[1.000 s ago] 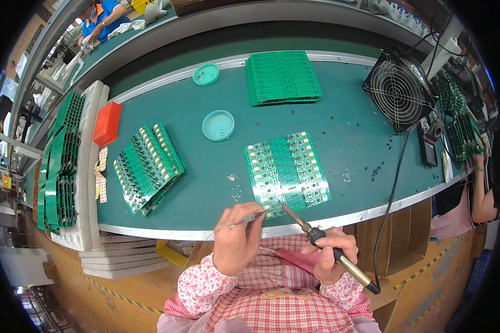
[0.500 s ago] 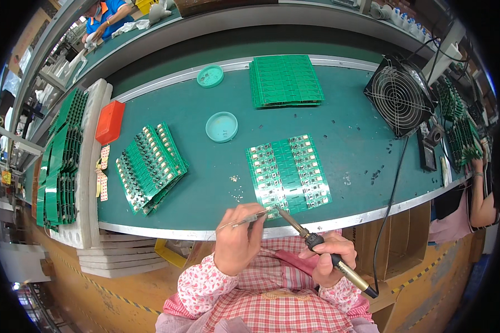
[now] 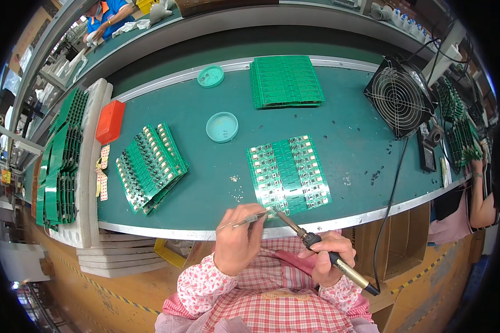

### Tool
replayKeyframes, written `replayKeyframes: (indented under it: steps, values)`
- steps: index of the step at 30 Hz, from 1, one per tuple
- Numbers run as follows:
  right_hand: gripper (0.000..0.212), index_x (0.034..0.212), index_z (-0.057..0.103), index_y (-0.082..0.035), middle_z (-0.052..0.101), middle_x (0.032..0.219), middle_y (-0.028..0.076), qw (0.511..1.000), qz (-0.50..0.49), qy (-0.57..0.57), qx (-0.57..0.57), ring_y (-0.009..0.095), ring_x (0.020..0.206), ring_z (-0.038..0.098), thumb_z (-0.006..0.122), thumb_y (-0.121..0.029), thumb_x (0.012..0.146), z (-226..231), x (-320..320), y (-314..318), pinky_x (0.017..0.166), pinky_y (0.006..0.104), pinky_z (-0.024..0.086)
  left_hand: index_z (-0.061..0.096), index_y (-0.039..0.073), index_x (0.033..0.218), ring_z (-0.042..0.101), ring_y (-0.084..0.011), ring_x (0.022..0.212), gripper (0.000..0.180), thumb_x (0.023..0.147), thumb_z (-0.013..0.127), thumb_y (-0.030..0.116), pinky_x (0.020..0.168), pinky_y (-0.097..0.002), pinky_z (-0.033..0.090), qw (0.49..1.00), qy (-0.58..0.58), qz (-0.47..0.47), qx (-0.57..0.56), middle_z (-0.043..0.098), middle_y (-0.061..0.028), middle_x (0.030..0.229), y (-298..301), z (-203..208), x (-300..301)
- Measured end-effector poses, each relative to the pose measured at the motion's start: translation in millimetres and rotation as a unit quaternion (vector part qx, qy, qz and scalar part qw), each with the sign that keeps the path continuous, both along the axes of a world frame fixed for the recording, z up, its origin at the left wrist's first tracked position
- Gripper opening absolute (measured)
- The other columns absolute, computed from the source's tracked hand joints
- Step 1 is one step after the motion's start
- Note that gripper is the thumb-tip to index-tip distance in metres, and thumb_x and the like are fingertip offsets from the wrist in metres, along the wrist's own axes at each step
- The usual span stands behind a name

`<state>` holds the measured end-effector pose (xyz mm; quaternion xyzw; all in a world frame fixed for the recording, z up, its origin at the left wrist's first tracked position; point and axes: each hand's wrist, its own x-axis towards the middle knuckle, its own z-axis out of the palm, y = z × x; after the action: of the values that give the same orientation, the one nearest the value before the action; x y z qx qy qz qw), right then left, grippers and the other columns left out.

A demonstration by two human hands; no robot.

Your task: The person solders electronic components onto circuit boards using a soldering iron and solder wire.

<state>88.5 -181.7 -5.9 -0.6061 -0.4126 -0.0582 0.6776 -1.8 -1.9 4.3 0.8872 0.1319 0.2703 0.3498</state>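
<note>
A green circuit board panel [image 3: 290,175] with rows of small parts lies flat at the table's front edge. My left hand [image 3: 236,236] is closed on a pair of metal tweezers [image 3: 249,220], whose tips reach the panel's near left corner. In my right hand [image 3: 333,255] is a soldering iron [image 3: 312,239], held like a pen. Its tip meets the same corner, close beside the tweezer tips. Whether the tweezers pinch a part there is too small to tell. Left of the panel lie tiny pale components [image 3: 236,191] in a loose scatter.
Populated boards [image 3: 151,168] are stacked at the left, near a red box [image 3: 110,122]. Two turquoise round dishes [image 3: 222,127] and a board stack [image 3: 286,81] lie farther back. A black fan [image 3: 400,97] stands right; the iron's cable [image 3: 391,216] crosses the front edge. Other people work nearby.
The soldering iron has shifted very slightly to the left at its tip. My left hand and the tweezers look almost unmoved, and the panel stays in place.
</note>
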Motion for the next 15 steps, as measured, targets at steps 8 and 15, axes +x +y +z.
replayKeyframes:
  steps: [8,15]
  values:
    - [0.01,0.091,0.063,-0.004,0.068,0.061,0.005,0.985,-0.032,0.121,-0.121,0.016,0.056,0.069,0.062,-0.014,0.093,-0.6,-2.7,0.3,0.054,0.0286,0.053,0.062,0.001,0.104,0.064,-0.0315,0.083,0.023,0.083,0.069,-0.007,0.074,-0.038,0.05,1.0,-0.002,-0.005,0.0,0.068,-0.0137,0.099,0.6,-1.3,-0.4]
    - [0.007,0.09,0.062,-0.004,0.068,0.061,0.006,0.985,-0.022,0.118,-0.126,0.016,0.057,0.069,0.062,-0.01,0.093,-3.3,-1.5,4.6,0.054,0.0287,0.053,0.063,0.001,0.104,0.064,-0.0313,0.083,0.024,0.083,0.07,-0.006,0.074,-0.0378,0.05,1.0,0.002,-0.003,-0.006,0.069,-0.0132,0.099,0.4,-0.3,-0.2]
